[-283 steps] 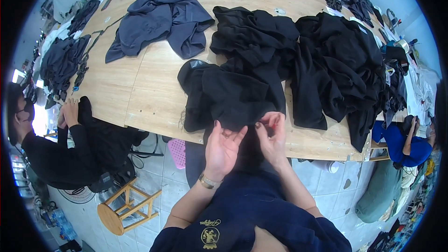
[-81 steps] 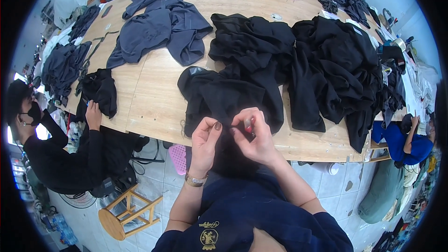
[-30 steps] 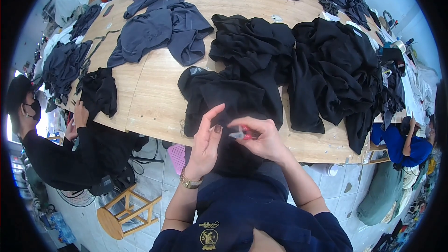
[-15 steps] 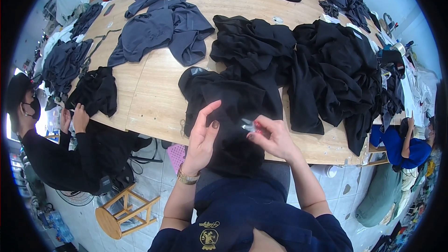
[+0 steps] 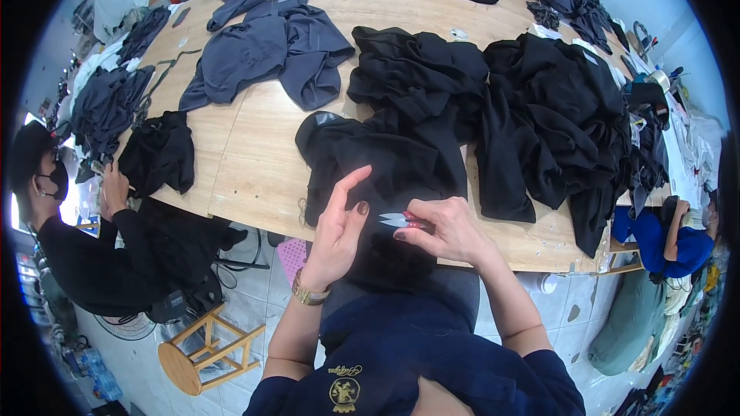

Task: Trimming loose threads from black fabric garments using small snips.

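Thread snips (image 5: 401, 220) over black garment (image 5: 385, 166)

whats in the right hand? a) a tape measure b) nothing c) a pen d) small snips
d: the right hand pinches small snips with pale blades over the black garment, while the left hand rests open on the cloth beside them.

I am seeing the person wearing a navy short-sleeved shirt (image 5: 416, 370) with gold emblem (image 5: 344, 393), gold watch (image 5: 307, 293), dark nail polish.
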A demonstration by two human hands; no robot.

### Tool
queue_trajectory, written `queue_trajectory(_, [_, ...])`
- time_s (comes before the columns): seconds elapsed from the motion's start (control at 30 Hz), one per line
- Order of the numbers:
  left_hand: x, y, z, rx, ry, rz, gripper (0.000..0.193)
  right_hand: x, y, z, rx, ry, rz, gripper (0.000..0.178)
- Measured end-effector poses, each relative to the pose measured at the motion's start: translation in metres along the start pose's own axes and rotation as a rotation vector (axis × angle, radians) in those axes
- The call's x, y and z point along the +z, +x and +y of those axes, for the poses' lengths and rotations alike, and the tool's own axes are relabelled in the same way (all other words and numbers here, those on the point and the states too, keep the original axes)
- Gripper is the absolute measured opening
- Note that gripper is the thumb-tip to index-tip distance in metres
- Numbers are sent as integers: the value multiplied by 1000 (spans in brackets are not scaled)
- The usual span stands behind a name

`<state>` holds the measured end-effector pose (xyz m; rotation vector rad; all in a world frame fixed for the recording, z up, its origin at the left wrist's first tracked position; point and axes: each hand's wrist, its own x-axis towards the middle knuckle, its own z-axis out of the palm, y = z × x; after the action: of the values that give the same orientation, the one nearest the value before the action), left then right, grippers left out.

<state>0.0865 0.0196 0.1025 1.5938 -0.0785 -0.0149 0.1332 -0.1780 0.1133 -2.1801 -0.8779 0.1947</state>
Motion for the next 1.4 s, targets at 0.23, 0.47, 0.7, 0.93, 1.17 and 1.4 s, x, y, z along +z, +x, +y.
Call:
queue_trajectory(0.23, [-3, 4, -10, 9, 2, 42, 37, 7, -2, 10, 15, 62, 121, 35])
queue_trajectory(0.47, [-3, 6, -18, -173, -692, 142, 30, 14, -6, 12, -5, 27, 289, 31])
queue_trajectory(0.7, [-2, 6, -15, -212, -830, 42, 33, 18, -4, 12, -143, -240, 321, 34])
queue_trajectory(0.93, [-1, 4, -18, -256, -869, -2, 35, 21, 0, 9, -164, -309, 349, 35])
queue_trajectory(1.17, [1, 3, -21, -241, -830, 34, 36, 18, 2, 3, -124, -336, 331, 33])
queue_trajectory(1.4, [2, 3, -15, -236, -828, 36, 36, 18, 4, 7, -208, -422, 366, 33])
